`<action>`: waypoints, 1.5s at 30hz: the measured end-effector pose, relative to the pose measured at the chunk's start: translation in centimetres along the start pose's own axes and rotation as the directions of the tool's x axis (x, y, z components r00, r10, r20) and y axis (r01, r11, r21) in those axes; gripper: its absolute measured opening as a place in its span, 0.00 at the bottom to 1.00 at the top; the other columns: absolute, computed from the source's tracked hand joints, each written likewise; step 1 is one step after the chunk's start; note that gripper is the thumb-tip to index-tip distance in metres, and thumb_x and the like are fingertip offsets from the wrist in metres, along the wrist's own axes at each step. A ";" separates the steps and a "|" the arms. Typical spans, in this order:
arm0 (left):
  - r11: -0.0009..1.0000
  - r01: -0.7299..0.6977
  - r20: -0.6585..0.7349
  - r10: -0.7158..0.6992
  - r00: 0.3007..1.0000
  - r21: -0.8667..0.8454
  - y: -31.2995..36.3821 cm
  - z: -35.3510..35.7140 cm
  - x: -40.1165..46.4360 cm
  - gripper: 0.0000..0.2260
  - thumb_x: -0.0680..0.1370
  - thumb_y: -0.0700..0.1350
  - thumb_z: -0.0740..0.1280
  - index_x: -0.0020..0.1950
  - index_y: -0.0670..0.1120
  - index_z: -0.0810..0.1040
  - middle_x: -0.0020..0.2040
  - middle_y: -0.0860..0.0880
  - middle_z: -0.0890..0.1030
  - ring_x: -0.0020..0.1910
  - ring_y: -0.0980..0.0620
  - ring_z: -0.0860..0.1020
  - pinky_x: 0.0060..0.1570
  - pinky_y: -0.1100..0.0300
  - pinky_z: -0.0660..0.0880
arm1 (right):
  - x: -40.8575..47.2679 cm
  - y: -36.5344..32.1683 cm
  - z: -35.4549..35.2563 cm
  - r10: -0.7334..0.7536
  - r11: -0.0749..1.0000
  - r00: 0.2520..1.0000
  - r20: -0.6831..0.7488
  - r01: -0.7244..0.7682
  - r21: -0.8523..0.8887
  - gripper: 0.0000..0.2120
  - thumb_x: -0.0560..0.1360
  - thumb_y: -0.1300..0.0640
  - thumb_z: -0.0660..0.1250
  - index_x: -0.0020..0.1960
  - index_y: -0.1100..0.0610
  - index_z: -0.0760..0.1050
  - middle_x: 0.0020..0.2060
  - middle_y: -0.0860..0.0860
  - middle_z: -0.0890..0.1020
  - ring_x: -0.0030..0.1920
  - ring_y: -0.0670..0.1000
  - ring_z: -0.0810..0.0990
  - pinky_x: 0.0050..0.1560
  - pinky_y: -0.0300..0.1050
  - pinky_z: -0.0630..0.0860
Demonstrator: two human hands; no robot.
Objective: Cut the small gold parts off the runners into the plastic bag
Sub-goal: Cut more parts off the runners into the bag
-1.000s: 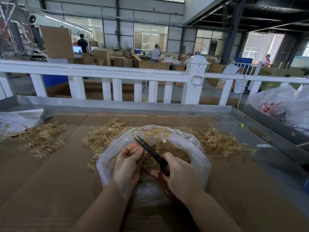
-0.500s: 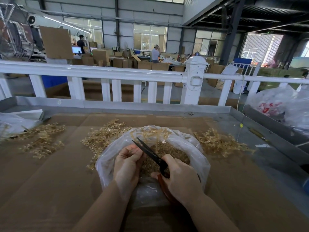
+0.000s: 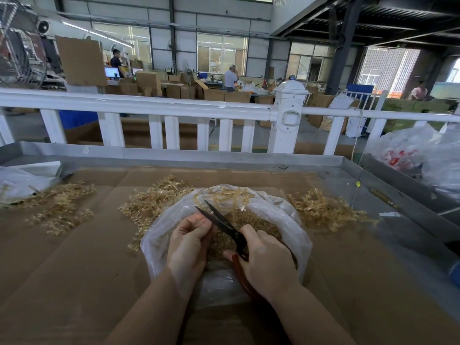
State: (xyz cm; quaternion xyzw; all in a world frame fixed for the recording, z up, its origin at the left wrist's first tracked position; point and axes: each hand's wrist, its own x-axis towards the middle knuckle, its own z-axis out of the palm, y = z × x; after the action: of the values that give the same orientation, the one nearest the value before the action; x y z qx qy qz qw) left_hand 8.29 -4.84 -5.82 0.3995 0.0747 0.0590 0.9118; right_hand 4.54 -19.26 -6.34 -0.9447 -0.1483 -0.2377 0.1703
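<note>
A clear plastic bag [image 3: 281,215] lies open on the cardboard-covered table [image 3: 74,270], with a heap of small gold parts [image 3: 258,227] inside. Over the bag's mouth my left hand [image 3: 189,240] has its fingers curled around a small runner piece that I can barely see. My right hand [image 3: 268,262] grips black scissors [image 3: 224,222] by their red-brown handles. The blades stand slightly apart, pointing up and left, just beside my left fingertips. Piles of gold runners lie behind the bag [image 3: 154,197], to its right [image 3: 326,210] and far left [image 3: 57,207].
A metal rim [image 3: 224,158] edges the table, with a white railing [image 3: 149,105] behind it. Plastic bags sit at far left [image 3: 17,180] and on the right [image 3: 410,155]. People and cardboard boxes are far behind the railing.
The scissor blades have opened a little and shifted slightly against my left fingertips. Both hands stay over the bag in nearly the same place.
</note>
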 end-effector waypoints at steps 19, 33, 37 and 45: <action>0.997 0.078 0.037 -0.077 0.996 -0.028 0.4 -0.2 -0.2 0.09 0.77 0.28 0.60 0.45 0.39 0.76 0.38 0.46 0.82 0.40 0.51 0.81 0.39 0.64 0.80 | 0.2 0.3 0.1 -0.035 0.998 0.999 0.011 0.035 0.056 0.21 0.73 0.34 0.61 0.55 0.48 0.70 0.42 0.45 0.79 0.41 0.46 0.78 0.39 0.33 0.68; 0.992 0.090 0.054 -0.086 0.995 -0.092 0.5 -0.3 -0.3 0.16 0.77 0.35 0.64 0.30 0.46 0.81 0.33 0.48 0.82 0.32 0.56 0.82 0.39 0.63 0.80 | 0.0 -0.1 -0.4 -0.067 0.997 0.996 -0.057 0.068 0.023 0.22 0.73 0.35 0.63 0.55 0.52 0.73 0.40 0.48 0.80 0.39 0.48 0.79 0.38 0.38 0.72; 0.995 0.083 0.074 -0.079 0.994 -0.054 0.5 -0.3 -0.5 0.09 0.78 0.32 0.60 0.48 0.41 0.79 0.39 0.47 0.84 0.37 0.55 0.83 0.40 0.65 0.80 | -0.1 -0.3 -0.6 -0.077 0.996 0.986 -0.145 0.071 -0.046 0.20 0.70 0.39 0.70 0.50 0.54 0.77 0.35 0.48 0.80 0.35 0.49 0.79 0.33 0.41 0.75; 0.997 0.071 0.065 -0.069 0.995 -0.028 0.3 -0.5 -0.4 0.10 0.78 0.29 0.59 0.49 0.39 0.78 0.41 0.45 0.83 0.38 0.54 0.82 0.37 0.67 0.79 | -0.2 -0.5 -0.6 -0.051 0.995 0.987 -0.152 0.038 -0.091 0.21 0.69 0.39 0.71 0.51 0.54 0.79 0.37 0.50 0.81 0.39 0.51 0.80 0.34 0.44 0.77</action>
State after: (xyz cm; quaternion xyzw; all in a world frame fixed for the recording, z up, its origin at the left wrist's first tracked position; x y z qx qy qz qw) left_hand 7.79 -4.37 -5.85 0.3847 0.0587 0.0152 0.9211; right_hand 3.95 -19.09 -5.86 -0.9265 -0.1451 -0.3203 0.1342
